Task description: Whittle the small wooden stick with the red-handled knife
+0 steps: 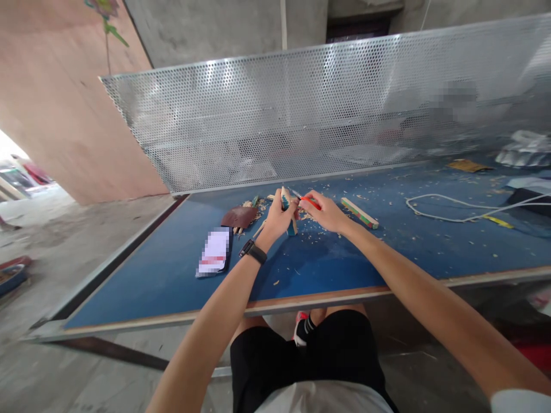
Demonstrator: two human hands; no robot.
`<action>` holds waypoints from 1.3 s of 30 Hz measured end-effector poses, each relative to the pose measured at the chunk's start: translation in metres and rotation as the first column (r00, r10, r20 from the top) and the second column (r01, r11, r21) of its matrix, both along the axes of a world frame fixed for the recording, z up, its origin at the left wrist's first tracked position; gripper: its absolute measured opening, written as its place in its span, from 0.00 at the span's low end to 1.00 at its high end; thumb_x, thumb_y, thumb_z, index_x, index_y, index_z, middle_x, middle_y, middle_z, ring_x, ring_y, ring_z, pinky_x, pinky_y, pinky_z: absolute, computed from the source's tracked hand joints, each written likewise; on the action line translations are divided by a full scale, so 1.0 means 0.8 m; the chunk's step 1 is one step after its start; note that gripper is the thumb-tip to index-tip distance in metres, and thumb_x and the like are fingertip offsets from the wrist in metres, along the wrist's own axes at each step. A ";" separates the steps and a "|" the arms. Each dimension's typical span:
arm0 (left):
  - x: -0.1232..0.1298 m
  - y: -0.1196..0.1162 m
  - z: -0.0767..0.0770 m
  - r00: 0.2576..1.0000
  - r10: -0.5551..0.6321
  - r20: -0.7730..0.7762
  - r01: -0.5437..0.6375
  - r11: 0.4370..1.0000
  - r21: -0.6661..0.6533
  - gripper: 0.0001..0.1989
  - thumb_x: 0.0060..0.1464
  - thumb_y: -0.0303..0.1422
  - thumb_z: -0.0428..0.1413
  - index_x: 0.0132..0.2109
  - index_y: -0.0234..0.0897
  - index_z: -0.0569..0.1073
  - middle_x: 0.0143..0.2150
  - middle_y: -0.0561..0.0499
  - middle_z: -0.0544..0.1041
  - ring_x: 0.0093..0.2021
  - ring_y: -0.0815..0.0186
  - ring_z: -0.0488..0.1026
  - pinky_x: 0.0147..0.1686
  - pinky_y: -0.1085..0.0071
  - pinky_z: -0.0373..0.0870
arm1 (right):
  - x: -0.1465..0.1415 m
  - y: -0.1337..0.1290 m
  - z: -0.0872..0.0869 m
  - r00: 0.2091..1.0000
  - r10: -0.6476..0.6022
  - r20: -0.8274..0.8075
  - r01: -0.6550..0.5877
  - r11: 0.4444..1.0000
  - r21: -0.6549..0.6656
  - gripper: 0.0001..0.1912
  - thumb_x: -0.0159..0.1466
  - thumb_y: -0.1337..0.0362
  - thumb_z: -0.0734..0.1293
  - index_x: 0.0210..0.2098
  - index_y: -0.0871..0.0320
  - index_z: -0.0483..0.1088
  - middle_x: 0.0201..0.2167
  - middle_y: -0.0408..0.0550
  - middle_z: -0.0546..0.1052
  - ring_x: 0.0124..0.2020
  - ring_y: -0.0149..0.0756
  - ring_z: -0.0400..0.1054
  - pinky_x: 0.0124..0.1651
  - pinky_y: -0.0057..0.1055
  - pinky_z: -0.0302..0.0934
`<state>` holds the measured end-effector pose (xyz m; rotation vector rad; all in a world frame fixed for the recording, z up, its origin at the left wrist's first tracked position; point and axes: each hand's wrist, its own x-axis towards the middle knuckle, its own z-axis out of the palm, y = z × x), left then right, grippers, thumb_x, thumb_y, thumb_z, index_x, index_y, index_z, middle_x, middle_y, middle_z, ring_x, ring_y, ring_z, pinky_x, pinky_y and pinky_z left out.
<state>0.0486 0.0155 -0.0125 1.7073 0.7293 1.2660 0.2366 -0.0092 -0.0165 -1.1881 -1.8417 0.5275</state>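
Observation:
Near the middle of the blue table, my left hand (279,213) is closed around a wooden piece (292,228) with blue on its side, standing up between the fingers. My right hand (325,212) grips a knife by its orange handle (311,203). The thin blade points left, up against the upper part of the wooden piece; the exact contact is too small to tell. Wood shavings (305,216) lie on the table under and around both hands. A striped wooden block (360,213) with green and red marks lies to the right of my right hand.
A phone (214,252) and a brown sheet (239,217) over small sticks lie on the left. A perforated metal panel (258,126) stands along the back edge. On the right are a white cable (447,219), a brown scrap (468,165) and a plastic bag (525,150).

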 end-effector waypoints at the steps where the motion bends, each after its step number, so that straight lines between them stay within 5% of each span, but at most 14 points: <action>1: 0.001 0.000 0.001 1.000 -0.009 0.012 0.009 1.000 -0.007 0.15 0.64 0.41 0.62 0.45 0.41 0.63 0.27 0.59 0.72 0.24 0.71 0.72 0.29 0.72 0.68 | -0.002 -0.001 0.000 1.000 0.012 0.001 -0.012 1.000 0.009 0.25 0.72 0.34 0.60 0.44 0.50 0.68 0.26 0.40 0.69 0.27 0.37 0.61 0.34 0.35 0.54; 5: 0.003 0.005 0.002 0.994 -0.012 0.105 0.015 1.000 -0.023 0.13 0.59 0.35 0.63 0.43 0.40 0.66 0.28 0.59 0.70 0.25 0.72 0.70 0.29 0.72 0.69 | -0.007 -0.006 0.002 0.998 0.060 0.001 -0.060 0.998 0.018 0.25 0.73 0.36 0.60 0.44 0.51 0.69 0.30 0.42 0.73 0.29 0.37 0.63 0.34 0.34 0.54; 10: 0.002 0.009 -0.005 0.979 -0.092 0.185 0.111 0.989 -0.100 0.17 0.63 0.47 0.60 0.39 0.40 0.66 0.28 0.56 0.71 0.27 0.70 0.71 0.31 0.71 0.70 | -0.012 -0.009 0.001 0.999 0.034 0.028 -0.035 0.999 0.038 0.26 0.73 0.35 0.59 0.44 0.52 0.70 0.34 0.46 0.77 0.33 0.39 0.67 0.37 0.36 0.56; 21: 0.011 -0.004 0.000 0.989 0.063 0.134 -0.057 0.997 -0.050 0.29 0.59 0.63 0.59 0.38 0.42 0.63 0.28 0.55 0.69 0.27 0.70 0.68 0.30 0.70 0.70 | -0.027 -0.013 -0.001 0.998 0.044 0.041 -0.050 0.987 0.151 0.27 0.76 0.39 0.55 0.41 0.52 0.73 0.37 0.50 0.79 0.37 0.43 0.71 0.44 0.38 0.60; 31: 0.011 -0.014 0.013 0.974 0.139 0.178 -0.136 0.990 -0.027 0.31 0.57 0.65 0.58 0.36 0.41 0.64 0.27 0.55 0.65 0.28 0.68 0.66 0.30 0.69 0.66 | -0.044 -0.019 -0.004 0.996 -0.088 0.004 0.085 0.970 0.226 0.30 0.76 0.37 0.53 0.46 0.53 0.74 0.37 0.52 0.81 0.37 0.45 0.73 0.43 0.38 0.60; 39: 0.016 -0.007 0.003 0.969 0.051 0.241 -0.033 0.996 -0.077 0.28 0.60 0.61 0.60 0.36 0.41 0.63 0.24 0.58 0.65 0.22 0.72 0.63 0.24 0.71 0.64 | -0.049 -0.020 -0.010 0.973 -0.226 0.034 0.208 0.939 0.274 0.25 0.77 0.43 0.56 0.47 0.53 0.75 0.39 0.54 0.83 0.42 0.49 0.76 0.45 0.40 0.62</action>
